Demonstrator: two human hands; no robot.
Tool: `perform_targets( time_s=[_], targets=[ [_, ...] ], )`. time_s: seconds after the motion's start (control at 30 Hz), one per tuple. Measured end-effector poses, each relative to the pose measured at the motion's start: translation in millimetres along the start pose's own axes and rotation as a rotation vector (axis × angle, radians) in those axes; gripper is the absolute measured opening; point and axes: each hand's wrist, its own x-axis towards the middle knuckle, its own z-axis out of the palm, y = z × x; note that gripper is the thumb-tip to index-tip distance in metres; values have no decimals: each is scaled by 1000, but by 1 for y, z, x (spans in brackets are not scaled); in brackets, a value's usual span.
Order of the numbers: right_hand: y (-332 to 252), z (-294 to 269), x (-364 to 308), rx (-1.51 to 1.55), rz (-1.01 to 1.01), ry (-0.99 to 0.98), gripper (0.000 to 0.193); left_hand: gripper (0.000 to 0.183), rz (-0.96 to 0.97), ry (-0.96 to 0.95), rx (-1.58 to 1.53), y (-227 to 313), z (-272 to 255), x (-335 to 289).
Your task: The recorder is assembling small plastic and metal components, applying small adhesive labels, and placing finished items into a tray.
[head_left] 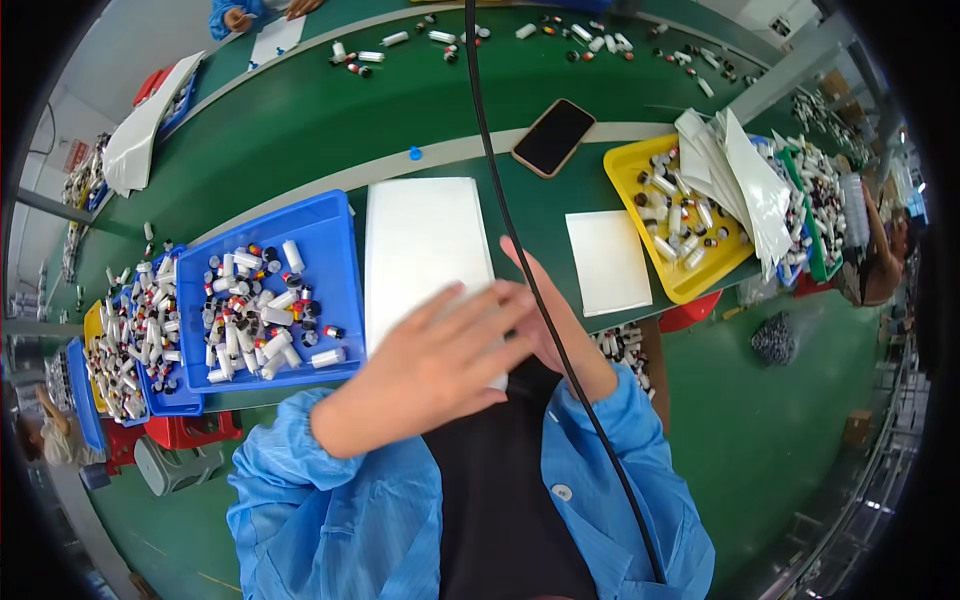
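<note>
In the head view, the pad of white paper (420, 240) lies flat in the middle of the frame, its long axis running nearly up and down, the far short edge toward the top. The left hand (425, 360) crosses its lower right part, fingers stretched and slightly spread, apparently released, pointing right and a little upward, blurred. They overlap the right hand (567, 320), which points up and left with one digit raised; I cannot tell whether its fingers grasp anything behind the left hand.

The paper is smooth, matt and rectangular. The worktop (530, 215) is plain green, edged on the far side by a pale strip. Both arms wear loose blue sleeves of faintly striped cloth.

Just left of the paper sits a glossy blue plastic tray (340, 230), heaped with small whitish cylindrical bottles (276, 316), mixed with black, red and yellow parts. Right of centre lies a smaller white sheet (608, 262); beyond it, a yellow tray (622, 165) carries more bottles, partly covered by stiff white sheets (735, 180). A dark-screened phone (555, 138) lies slantwise above, a small blue piece (415, 153) left of it. A black cable (484, 120) hangs down across the frame, passing in front of the right hand.
</note>
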Motion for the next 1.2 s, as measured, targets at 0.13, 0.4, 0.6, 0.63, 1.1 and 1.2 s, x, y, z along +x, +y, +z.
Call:
perform_targets(
  time_s=[0.13, 0.4, 0.6, 0.63, 1.1, 1.2],
  targets=[
    [-19, -4, -4, -138, 25, -23, 83, 88, -346, 6, 38, -39, 7, -25],
    [-7, 13, -5, -44, -5, -93, 85, 91, -363, -83, -44, -56, 10, -14],
    [-39, 31, 1, -818, -493, 87, 35, 47, -326, 64, -229, -51, 5, -5],
    [-52, 33, -3, -909, -538, 84, 34, 43, -342, -20, -282, -58, 5, -7],
    [-69, 16, 71, -381, -234, 187, 41, 32, -618, 322, -1090, -128, -16, 19],
    [-52, 3, 84, -398, -108, 195, 32, 31, -747, 186, -939, -168, 3, 12]
  ],
)
